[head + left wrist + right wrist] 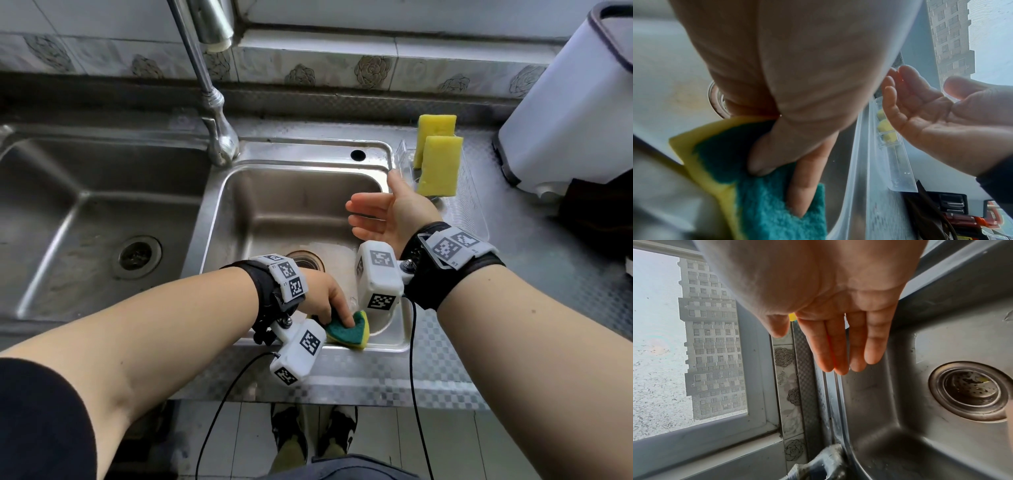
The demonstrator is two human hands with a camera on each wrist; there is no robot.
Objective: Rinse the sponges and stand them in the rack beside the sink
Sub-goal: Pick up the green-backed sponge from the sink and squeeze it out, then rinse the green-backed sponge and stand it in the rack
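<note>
Left hand (320, 294) pinches the green-and-yellow sponge (349, 330) at the sink's (219, 212) near rim — right hand (387, 212) hovers open, empty, over the basin; two yellow sponges (438, 164) stand in the rack (474, 209) beside it

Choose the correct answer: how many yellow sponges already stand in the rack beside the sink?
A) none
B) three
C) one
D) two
D: two yellow sponges stand upright in the clear rack, while the left hand grips the green-and-yellow sponge.
</note>
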